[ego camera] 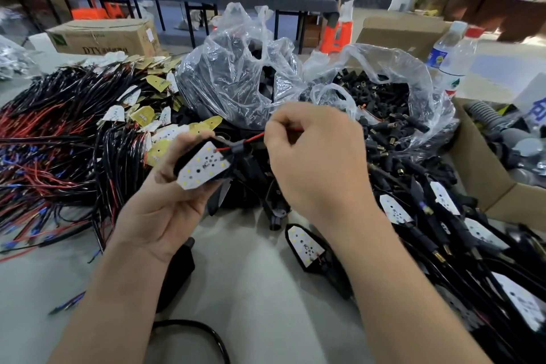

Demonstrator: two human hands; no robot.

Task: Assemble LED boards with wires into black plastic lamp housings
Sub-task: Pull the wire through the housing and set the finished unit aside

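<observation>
Head: LED board in left hand

On the table we find the wire pile at 9 o'clock, the first bag at 12, the second bag at 1, the bottles at 2, and the assembled lamps at 4. At centre, the left hand holds the LED board; the right hand pinches its wire.
</observation>
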